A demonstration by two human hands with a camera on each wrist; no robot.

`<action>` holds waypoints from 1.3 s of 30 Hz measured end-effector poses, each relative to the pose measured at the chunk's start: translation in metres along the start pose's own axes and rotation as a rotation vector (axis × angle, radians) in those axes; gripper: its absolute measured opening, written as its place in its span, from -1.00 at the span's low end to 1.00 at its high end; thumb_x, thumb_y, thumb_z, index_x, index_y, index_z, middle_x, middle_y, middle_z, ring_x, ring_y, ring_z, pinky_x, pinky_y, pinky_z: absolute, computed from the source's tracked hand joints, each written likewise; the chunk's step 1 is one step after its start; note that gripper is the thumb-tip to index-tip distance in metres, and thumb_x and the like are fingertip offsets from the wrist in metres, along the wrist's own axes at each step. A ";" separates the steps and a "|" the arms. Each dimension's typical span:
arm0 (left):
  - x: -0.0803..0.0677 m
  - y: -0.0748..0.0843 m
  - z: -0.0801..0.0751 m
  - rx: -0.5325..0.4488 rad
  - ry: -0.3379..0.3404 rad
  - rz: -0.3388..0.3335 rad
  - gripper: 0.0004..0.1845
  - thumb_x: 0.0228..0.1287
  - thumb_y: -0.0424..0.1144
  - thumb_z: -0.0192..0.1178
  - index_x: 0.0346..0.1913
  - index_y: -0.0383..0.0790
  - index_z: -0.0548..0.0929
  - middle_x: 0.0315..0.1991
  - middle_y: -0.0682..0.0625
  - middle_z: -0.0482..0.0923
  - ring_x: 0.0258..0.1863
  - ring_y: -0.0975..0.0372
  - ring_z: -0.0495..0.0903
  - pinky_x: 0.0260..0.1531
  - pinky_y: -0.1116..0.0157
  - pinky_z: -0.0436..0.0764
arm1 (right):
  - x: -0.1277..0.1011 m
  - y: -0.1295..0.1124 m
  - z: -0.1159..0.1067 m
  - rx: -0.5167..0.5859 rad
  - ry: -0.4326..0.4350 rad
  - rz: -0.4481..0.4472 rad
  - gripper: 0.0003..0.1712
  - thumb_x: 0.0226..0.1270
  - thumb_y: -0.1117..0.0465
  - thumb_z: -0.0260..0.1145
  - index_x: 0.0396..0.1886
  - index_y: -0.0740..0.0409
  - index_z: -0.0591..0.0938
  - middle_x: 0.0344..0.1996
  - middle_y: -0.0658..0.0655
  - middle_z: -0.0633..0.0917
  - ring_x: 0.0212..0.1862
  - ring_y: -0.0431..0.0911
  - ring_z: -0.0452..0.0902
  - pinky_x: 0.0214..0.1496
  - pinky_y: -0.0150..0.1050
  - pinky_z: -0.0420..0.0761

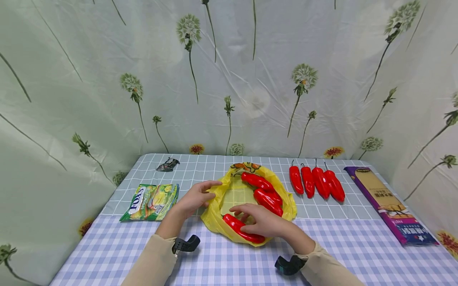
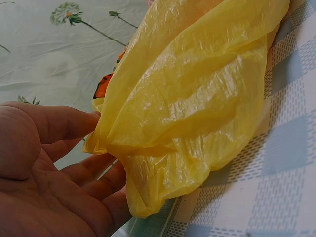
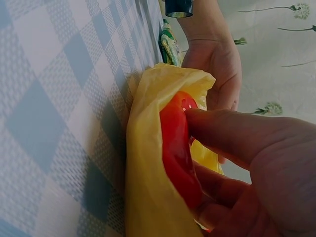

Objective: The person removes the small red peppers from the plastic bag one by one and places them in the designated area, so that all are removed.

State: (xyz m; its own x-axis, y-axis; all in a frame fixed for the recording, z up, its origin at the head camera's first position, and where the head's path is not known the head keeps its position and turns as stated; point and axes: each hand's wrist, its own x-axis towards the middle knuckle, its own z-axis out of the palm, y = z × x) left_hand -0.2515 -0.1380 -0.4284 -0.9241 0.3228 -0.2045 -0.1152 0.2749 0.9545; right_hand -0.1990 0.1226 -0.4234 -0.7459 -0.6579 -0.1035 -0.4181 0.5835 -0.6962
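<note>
A yellow plastic bag [image 1: 213, 222] lies on the table with its mouth spread wide and several glossy red peppers [image 1: 257, 181] inside. My left hand [image 1: 195, 198] is at the bag's left rim. In the left wrist view its thumb [image 2: 74, 122] touches one side of a fold of the bag [image 2: 177, 98], with fingers behind the plastic. My right hand [image 1: 264, 220] reaches into the near side of the bag and holds a red pepper [image 1: 240, 229]. In the right wrist view the thumb presses on this pepper [image 3: 175, 148], fingers on its other side, partly hidden.
Several more red peppers [image 1: 308, 180] lie in a row to the bag's right. Beyond them is a purple pasta packet [image 1: 384, 202]. Left of the bag lie a green FOX'S packet [image 1: 152, 202] and a small black wrapper [image 1: 167, 164]. A flowered curtain [image 1: 250, 79] hangs behind.
</note>
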 end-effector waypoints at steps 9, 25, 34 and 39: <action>0.000 -0.001 0.000 -0.001 0.010 0.002 -0.53 0.38 -0.40 0.08 0.32 -0.05 0.55 0.37 -0.12 0.42 -0.16 0.18 0.51 -0.38 0.39 0.50 | -0.001 -0.002 -0.001 -0.011 -0.007 0.016 -0.36 0.25 0.14 0.44 0.34 -0.15 0.50 0.13 -0.08 0.66 0.07 -0.17 0.58 0.07 -0.20 0.68; -0.001 0.001 0.001 -0.003 0.005 -0.004 -0.53 0.39 -0.40 0.08 0.32 -0.04 0.55 0.37 -0.12 0.43 -0.20 0.20 0.53 -0.38 0.38 0.50 | -0.003 0.001 -0.004 -0.099 0.008 0.023 -0.22 0.22 0.21 0.44 0.41 -0.36 0.41 0.08 -0.08 0.61 0.08 -0.17 0.49 0.14 -0.09 0.63; 0.000 0.001 0.000 -0.010 -0.015 0.016 -0.52 0.40 -0.40 0.07 0.35 -0.10 0.51 0.38 -0.15 0.41 -0.23 0.23 0.51 -0.39 0.40 0.49 | -0.004 0.001 -0.006 -0.127 0.033 0.048 -0.20 0.21 0.23 0.42 0.39 -0.44 0.40 0.00 -0.10 0.57 0.06 -0.17 0.47 0.09 -0.12 0.65; 0.000 0.000 -0.001 -0.014 -0.015 0.017 -0.52 0.40 -0.40 0.07 0.35 -0.11 0.51 0.40 -0.15 0.40 -0.22 0.22 0.50 -0.39 0.40 0.50 | -0.005 -0.002 -0.008 -0.093 0.065 0.058 -0.23 0.21 0.26 0.41 0.36 -0.41 0.42 0.02 -0.08 0.56 0.07 -0.13 0.47 0.09 -0.05 0.64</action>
State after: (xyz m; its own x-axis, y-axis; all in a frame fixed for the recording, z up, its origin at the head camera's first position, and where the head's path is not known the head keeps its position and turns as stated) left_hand -0.2513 -0.1387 -0.4285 -0.9206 0.3407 -0.1910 -0.1045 0.2564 0.9609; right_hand -0.1990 0.1291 -0.4158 -0.8008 -0.5916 -0.0933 -0.4176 0.6632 -0.6210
